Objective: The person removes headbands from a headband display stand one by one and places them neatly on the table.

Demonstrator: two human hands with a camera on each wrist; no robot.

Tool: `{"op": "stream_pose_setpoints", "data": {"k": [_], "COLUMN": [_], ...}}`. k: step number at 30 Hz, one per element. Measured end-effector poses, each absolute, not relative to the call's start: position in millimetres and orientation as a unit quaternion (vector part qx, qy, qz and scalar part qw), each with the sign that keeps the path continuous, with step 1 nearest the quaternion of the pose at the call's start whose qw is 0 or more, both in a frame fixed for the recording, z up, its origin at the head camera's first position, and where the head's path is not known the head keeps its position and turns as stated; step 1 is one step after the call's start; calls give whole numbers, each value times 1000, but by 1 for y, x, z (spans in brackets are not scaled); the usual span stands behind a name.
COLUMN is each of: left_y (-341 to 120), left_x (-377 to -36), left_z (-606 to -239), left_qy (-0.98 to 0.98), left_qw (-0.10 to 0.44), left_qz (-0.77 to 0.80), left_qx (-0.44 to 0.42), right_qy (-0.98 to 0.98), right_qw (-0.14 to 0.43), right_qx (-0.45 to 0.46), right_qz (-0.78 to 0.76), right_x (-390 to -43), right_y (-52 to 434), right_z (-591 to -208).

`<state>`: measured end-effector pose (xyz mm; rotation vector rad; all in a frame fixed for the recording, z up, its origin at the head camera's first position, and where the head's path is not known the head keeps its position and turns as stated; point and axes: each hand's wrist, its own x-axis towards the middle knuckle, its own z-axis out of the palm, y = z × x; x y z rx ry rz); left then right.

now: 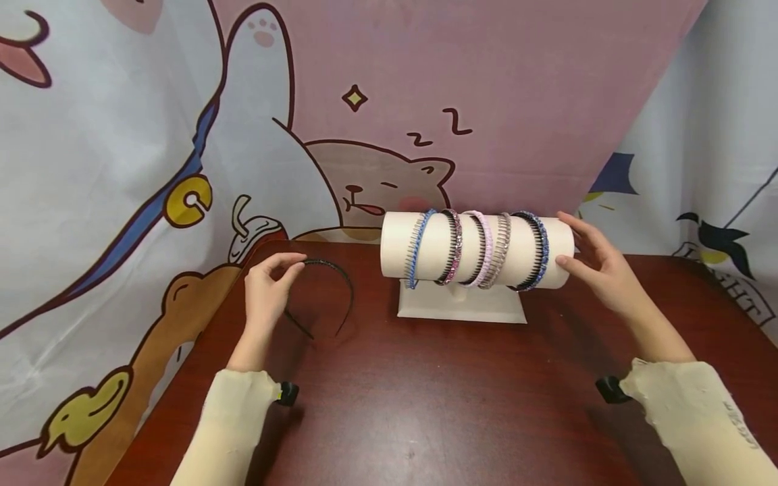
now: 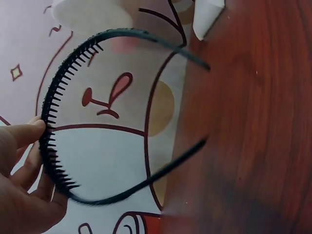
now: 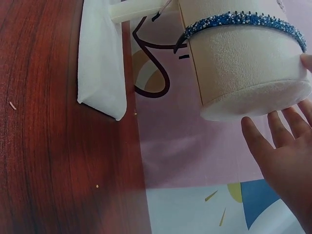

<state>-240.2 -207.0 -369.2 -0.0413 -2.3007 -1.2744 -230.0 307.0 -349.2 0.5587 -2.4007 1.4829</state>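
Observation:
A black toothed headband (image 2: 53, 87) is pinched at its top between the thumb and fingers of my left hand (image 1: 267, 290), its two ends pointing down over the table's left side. Farther right stands a cream cylindrical headband stand (image 1: 395, 246). Around it sit several headbands, among them a light blue one (image 1: 417, 250), a pale pink one (image 1: 486, 246) and a dark blue beaded one (image 3: 243, 19). My right hand (image 1: 598, 266) is at the cylinder's right end, thumb on the front and fingers spread round the end face.
The stand's flat base (image 1: 462, 304) rests on the dark red wooden table (image 1: 425, 398) near its back edge. Behind hangs a cartoon-printed cloth (image 1: 516, 88), which also runs along the left side.

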Motion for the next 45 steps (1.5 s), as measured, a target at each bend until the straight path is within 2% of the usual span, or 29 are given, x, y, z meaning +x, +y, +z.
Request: {"op": "stream_pose_setpoints", "data": {"k": [7,31,45], "left_y": [-213,-209,-202], "left_x": [-260,-319,-349], "left_z": [-378,-416,-439], "left_qy": [-850,-858,-789], "left_qw": [250,124,112], "left_qz": [-463,-493,-591], "left_qx": [20,67,126], "right_qy": [-812,-800,-799], "right_qw": [126,124,127], "right_qx": [202,213,221], "right_qz": [533,547,544], "right_x": [-232,-230,-228], "right_y": [306,310,304], "right_z": [-349,-350,-353]}}
